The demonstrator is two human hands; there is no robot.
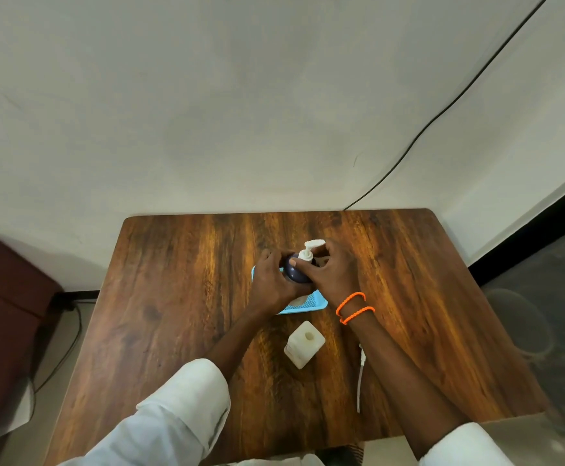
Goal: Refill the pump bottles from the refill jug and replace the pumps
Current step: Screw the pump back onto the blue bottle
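Note:
A dark blue pump bottle (295, 273) stands on a light blue tray (315, 305) near the middle of the wooden table (180, 297). My left hand (272, 284) wraps the bottle's body from the left. My right hand (333, 270) grips the white pump (309, 250) at the bottle's neck; the nozzle points away to the right. A white square bottle (304, 344) with an open neck and no pump stands nearer to me, in front of the tray. A white pump with its long tube (360, 381) lies on the table under my right forearm. No jug is in view.
The table stands against a white wall, down which a black cable (442, 112) runs. A dark red seat (8, 297) is on the left. On the right the floor shows past the table edge.

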